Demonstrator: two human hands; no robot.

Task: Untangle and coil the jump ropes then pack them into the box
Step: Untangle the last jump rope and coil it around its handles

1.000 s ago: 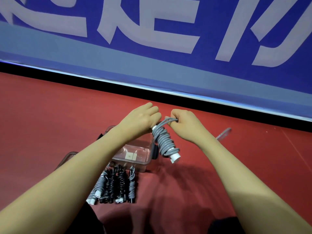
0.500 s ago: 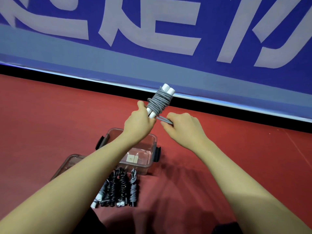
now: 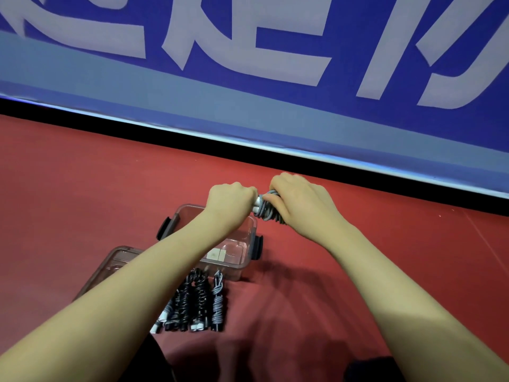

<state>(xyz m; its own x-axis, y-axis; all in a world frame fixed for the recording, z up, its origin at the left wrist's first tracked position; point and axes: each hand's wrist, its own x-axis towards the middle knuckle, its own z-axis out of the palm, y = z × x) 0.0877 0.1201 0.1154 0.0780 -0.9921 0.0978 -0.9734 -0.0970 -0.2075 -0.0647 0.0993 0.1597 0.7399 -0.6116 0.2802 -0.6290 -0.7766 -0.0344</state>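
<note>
A grey jump rope [image 3: 265, 208], wound round its white handles, is held above the far right corner of the clear box [image 3: 249, 245]. My left hand [image 3: 230, 198] grips the white handle ends on the bundle's left. Over the coils my right hand [image 3: 300, 198] is curled, hiding most of them. Several coiled ropes, black and grey [image 3: 197, 301], lie side by side on the red floor in front of the box. Inside the box I see only a small white label.
The box's clear lid [image 3: 118, 261] lies flat on the floor left of the box, partly under my left forearm. A blue banner wall with white lettering [image 3: 248, 64] closes off the far side. Open red floor [image 3: 413, 257] spreads to the right.
The grey bundle, held upright and high half a second ago, has come down and lies sideways. My right hand moved from pinching the loose rope end to covering the coils.
</note>
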